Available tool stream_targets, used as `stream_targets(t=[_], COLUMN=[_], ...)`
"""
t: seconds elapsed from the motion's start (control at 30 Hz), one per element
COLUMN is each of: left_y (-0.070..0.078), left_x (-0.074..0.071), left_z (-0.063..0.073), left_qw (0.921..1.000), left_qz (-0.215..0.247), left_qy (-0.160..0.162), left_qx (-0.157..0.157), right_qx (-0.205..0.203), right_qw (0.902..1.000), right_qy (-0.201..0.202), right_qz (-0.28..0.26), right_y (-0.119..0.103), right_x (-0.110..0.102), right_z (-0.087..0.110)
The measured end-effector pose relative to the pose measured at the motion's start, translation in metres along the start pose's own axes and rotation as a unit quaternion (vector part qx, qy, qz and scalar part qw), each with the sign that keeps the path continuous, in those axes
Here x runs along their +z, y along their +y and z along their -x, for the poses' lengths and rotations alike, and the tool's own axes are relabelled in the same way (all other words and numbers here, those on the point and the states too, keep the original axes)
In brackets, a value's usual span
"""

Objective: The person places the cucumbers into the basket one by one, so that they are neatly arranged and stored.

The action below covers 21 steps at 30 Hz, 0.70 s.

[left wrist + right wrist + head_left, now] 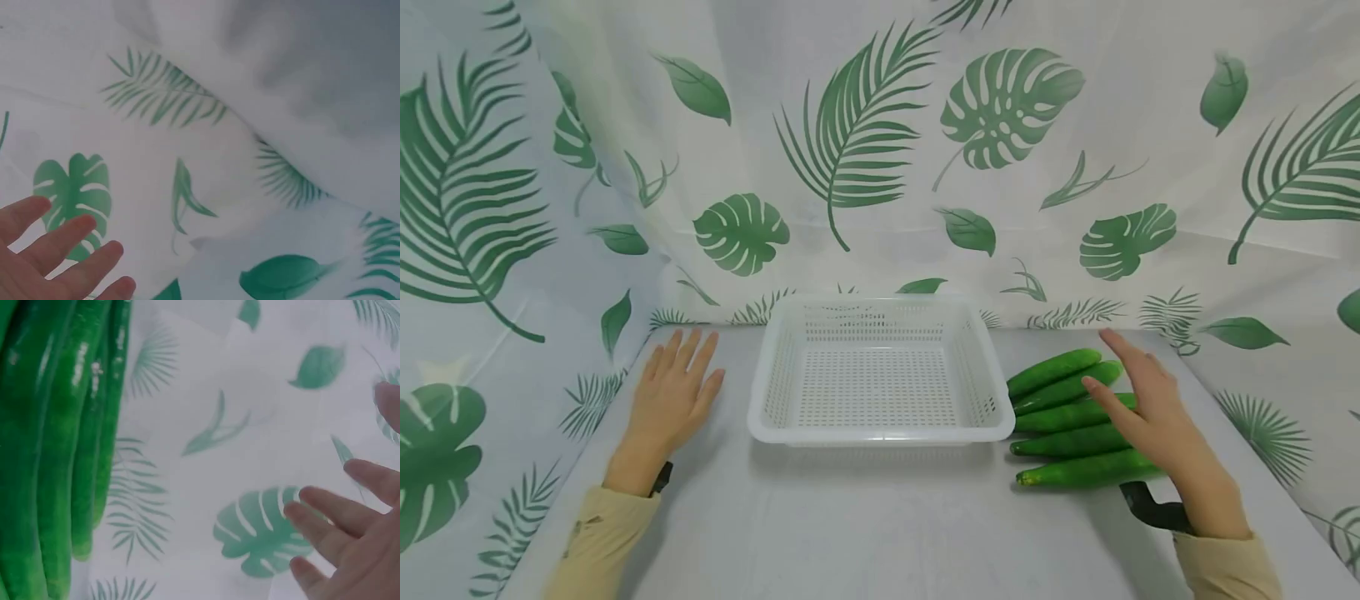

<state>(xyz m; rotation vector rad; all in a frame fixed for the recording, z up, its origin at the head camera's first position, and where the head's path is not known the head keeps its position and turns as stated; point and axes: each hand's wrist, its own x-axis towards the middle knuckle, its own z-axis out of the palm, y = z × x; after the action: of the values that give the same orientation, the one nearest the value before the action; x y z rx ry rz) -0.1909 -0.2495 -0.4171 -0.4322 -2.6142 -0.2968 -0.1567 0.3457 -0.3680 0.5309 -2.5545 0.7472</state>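
Observation:
Several long green cucumbers (1075, 414) lie side by side on the table, right of a white perforated plastic basket (883, 435). My right hand (1157, 417) is over their right ends, thumb and fingers spread, holding nothing. In the right wrist view the cucumbers (56, 450) fill the left side, apart from the fingers (337, 519). My left hand (672, 392) is at the table's left side, palm down with straight fingers, nothing in it. The left wrist view shows its fingers (69, 250) extended.
The basket stands at the middle of the grey-white table (880, 525), near its back edge. A white curtain (880, 275) with green leaf prints rises behind the table and along both sides.

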Motion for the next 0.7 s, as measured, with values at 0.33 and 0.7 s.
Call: stream_targets(t=[0.33,0.7], left_y=[0.027,0.042], left_x=[0.008,0.024], left_z=[-0.015,-0.021], left_qw=[0.9966,0.9807], left_qz=[0.080,0.140], left_qy=[-0.016,-0.136], left_qx=[-0.007,-0.015], right_qx=[0.085,0.202], right_qw=[0.9836,0.9643], right_qy=[0.123,0.073], right_qz=[-0.100,-0.156], right_y=[0.033,0.088], right_x=[-0.025,-0.030], right_z=[0.018,0.052])
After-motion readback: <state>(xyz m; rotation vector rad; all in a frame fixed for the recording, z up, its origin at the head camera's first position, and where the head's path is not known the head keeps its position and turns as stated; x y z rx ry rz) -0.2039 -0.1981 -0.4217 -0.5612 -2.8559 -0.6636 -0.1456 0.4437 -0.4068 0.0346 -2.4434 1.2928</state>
